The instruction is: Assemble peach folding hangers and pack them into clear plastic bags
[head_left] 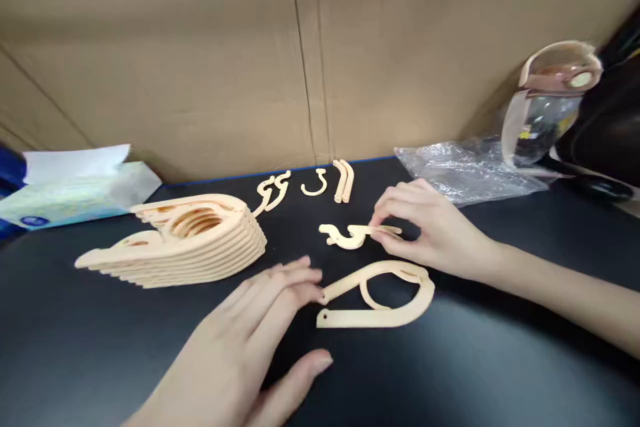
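Where your left hand [250, 340] lies nearest you on the black table [500, 373], it is spread flat, fingers stretched out together and thumb apart below them; it grips nothing, and only its fingertips [307, 277] touch the left end of the upper arm of the single frame [395, 317]. That frame, a pale peach plastic loop with two arms ending on its left side, lies flat on the table. Just beyond the frame your right hand [430, 227] comes in from the right, thumb and fingertips pinched on the straight stem of a hook piece [345, 235]; its curved end points left, low over the table beyond the frame's left half, and you cannot tell whether it rests on the surface. Left of the frame and slightly farther off lies a fanned stack of frames [200, 243] in the same colour. Farther beyond the frame, near the table's back edge, two curly hooks [273, 190], a J-shaped hook [315, 185] and a pair of curved bars [344, 180] lie in a row. Beyond the frame to the right sits a crumpled plastic bag [460, 170], with a clear bottle [550, 100] behind it. Far left of the frame is a tissue box [75, 193], and a cardboard wall [200, 47] stands behind everything
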The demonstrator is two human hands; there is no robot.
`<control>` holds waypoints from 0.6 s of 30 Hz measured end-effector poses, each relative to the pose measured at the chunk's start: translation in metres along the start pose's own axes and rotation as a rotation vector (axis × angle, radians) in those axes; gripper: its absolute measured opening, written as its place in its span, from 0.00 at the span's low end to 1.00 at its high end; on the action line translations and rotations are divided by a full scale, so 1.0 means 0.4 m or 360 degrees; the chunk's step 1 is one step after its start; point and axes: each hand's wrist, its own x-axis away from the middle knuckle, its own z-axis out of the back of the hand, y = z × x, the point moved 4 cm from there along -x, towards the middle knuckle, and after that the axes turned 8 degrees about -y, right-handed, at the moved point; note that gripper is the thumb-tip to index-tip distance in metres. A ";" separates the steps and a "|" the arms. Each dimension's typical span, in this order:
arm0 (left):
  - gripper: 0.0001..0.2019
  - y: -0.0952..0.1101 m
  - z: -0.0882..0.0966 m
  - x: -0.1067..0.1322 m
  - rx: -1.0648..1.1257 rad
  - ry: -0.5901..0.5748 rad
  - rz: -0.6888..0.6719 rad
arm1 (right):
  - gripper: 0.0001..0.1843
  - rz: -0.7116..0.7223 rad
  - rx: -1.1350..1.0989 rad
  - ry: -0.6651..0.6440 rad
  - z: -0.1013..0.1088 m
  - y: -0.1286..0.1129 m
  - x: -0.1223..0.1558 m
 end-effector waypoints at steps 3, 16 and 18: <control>0.12 0.009 0.021 0.001 0.0225 0.0047 -0.0084 | 0.04 -0.0053 -0.0174 0.0018 -0.006 -0.050 0.000; 0.10 0.006 0.010 -0.022 0.0606 0.0134 0.0111 | 0.05 -0.0084 -0.0665 -0.0075 -0.056 -0.172 0.030; 0.11 0.007 0.013 -0.027 0.0543 0.0126 0.0087 | 0.05 -0.0082 -0.0690 -0.0087 -0.057 -0.172 0.029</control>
